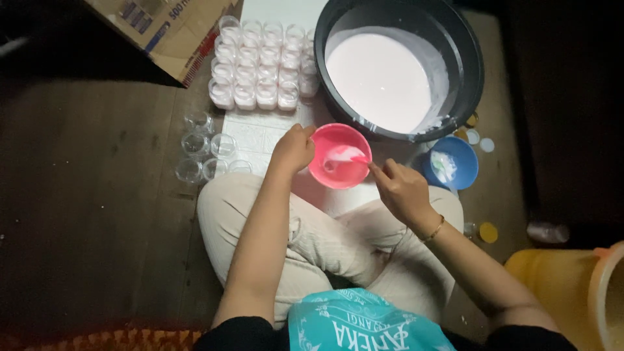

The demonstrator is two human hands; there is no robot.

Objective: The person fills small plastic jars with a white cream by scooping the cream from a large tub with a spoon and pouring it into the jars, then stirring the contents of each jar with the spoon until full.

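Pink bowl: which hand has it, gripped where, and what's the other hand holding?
Left hand grips the pink bowl by its left rim. Right hand pinches the handle end of a spoon dipped in it.

Dark wooden plank floor (pixel 97 214), dim light; white patterned mat (pixel 260 133) spread on floor.

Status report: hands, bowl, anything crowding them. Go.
Left hand gripping pink bowl rim. Right hand holds spoon in the bowl's white liquid. Black tub just beyond, blue bowl to the right, empty cups left.

beige trousers, teal apron, perhaps gold bangle
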